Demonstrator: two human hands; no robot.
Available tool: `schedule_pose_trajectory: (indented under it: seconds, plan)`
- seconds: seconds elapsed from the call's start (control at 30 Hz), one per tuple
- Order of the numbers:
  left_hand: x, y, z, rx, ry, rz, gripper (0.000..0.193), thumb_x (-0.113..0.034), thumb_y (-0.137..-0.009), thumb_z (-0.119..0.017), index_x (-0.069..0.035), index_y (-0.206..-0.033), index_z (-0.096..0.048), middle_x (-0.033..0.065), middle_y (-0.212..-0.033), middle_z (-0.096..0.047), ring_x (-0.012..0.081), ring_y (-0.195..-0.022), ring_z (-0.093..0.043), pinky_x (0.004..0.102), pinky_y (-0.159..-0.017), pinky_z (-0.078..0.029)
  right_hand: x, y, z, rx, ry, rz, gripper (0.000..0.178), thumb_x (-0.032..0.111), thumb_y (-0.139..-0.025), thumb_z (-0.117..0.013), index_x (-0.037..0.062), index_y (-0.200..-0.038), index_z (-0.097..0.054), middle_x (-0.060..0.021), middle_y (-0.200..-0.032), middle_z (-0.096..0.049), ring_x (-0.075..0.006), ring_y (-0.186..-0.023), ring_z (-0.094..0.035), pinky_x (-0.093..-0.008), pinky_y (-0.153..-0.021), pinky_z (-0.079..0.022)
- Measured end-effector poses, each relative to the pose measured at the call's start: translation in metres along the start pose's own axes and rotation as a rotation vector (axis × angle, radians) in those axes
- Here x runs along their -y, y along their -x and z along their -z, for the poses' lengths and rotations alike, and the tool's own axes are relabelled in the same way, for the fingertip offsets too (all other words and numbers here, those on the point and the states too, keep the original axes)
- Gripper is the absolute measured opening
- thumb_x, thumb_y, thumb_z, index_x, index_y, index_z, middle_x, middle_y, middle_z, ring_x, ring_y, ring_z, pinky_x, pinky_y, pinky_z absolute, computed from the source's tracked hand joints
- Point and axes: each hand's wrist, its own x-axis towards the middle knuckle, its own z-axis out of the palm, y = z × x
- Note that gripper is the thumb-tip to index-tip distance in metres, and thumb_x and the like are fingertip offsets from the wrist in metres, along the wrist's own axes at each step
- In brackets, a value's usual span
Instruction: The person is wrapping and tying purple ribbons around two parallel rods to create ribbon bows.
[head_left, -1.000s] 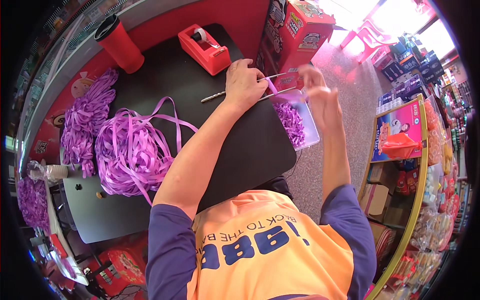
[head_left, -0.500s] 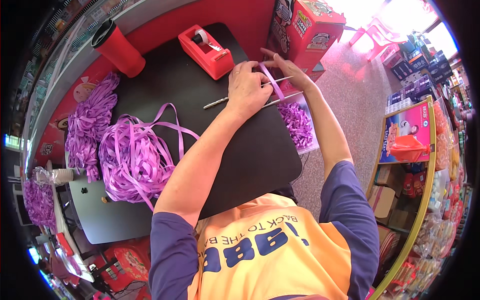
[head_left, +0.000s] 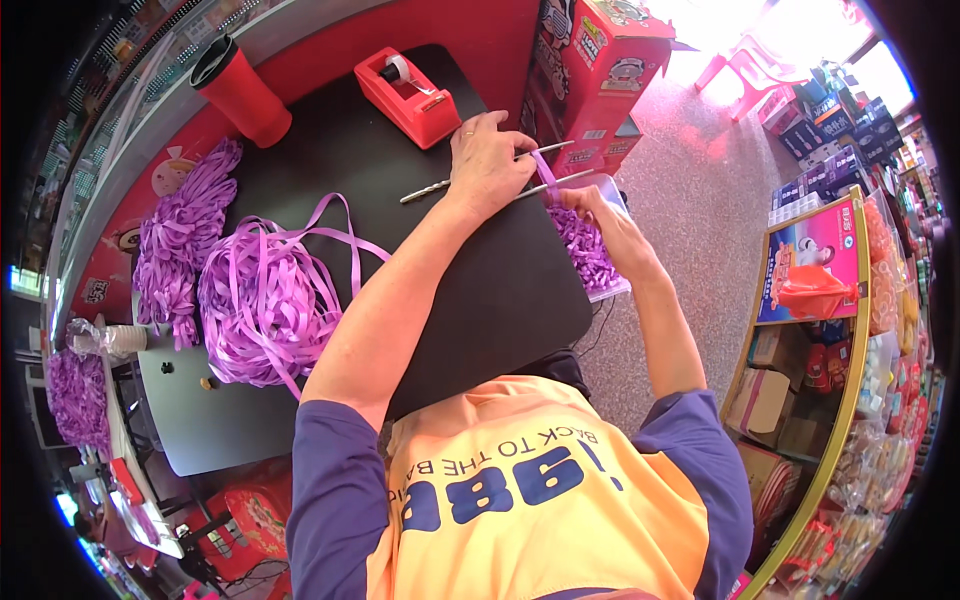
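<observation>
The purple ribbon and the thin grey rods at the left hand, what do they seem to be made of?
Purple ribbon: probably satin fabric, though plastic is possible; soft sheen, limp flat loops. Thin grey rods: likely metal, straight and faintly shiny; one looks ridged at its left end.

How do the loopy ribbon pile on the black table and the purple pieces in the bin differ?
The ribbon pile forms long, loose loops; the purple pieces are short and heaped. The ribbon pile lies on the black table, the purple pieces inside the bin. Both are purple.
</observation>
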Motion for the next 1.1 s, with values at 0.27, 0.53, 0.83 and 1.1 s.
schedule_pose_trajectory:
  seconds: [0.27,0.53,0.83,1.1]
  plan:
    - [-0.019,-0.007,0.018,0.038,-0.062,0.025,0.023,-0.012,-0.075,-0.061,-0.004,-0.094,-0.071,0.0217,-0.114,-0.059,0.0367,-0.110,-0.054,0.0418,-0.095,-0.043,0.032,-0.011,-0.003,-0.072,-0.083,-0.146,0.059,0.049,-0.101,-0.035,0.0002,-0.107,-0.069,-0.0078,-0.100,-0.067,-0.0157,-0.093,-0.054,-0.0300,-0.092,-0.041]
    - [-0.102,0.056,-0.003,0.488,1.405,0.901,0.031,-0.035,-0.095,-0.048,-0.008,-0.110,-0.057,0.0116,-0.112,-0.054,0.0260,-0.108,-0.049,0.0481,-0.093,-0.041,0.027,-0.023,0.009,-0.015,-0.218,-0.300,0.066,0.056,-0.099,-0.032,0.0008,-0.102,-0.069,-0.0058,-0.096,-0.067,-0.0131,-0.087,-0.054,-0.0286,-0.082,-0.041]
    - [-0.094,0.050,-0.032,0.243,1.940,0.760,0.068,-0.070,-0.093,-0.023,-0.009,-0.104,-0.050,0.0086,-0.110,-0.045,0.0225,-0.112,-0.040,0.0597,-0.108,-0.011,0.028,-0.015,0.005,-0.069,-0.184,-0.244,0.071,0.059,-0.098,-0.030,0.0012,-0.109,-0.069,-0.0003,-0.093,-0.065,-0.0099,-0.081,-0.047,-0.0254,-0.080,-0.036]
    - [-0.101,0.066,-0.034,0.165,2.016,0.717,0.066,-0.070,-0.091,-0.031,-0.014,-0.123,-0.042,0.0095,-0.129,-0.042,0.0248,-0.124,-0.035,0.0611,-0.104,-0.019,0.043,-0.011,0.005,-0.032,-0.137,-0.198,0.060,0.051,-0.098,-0.041,-0.0016,-0.106,-0.069,-0.0059,-0.095,-0.067,-0.0131,-0.083,-0.057,-0.0276,-0.080,-0.043]
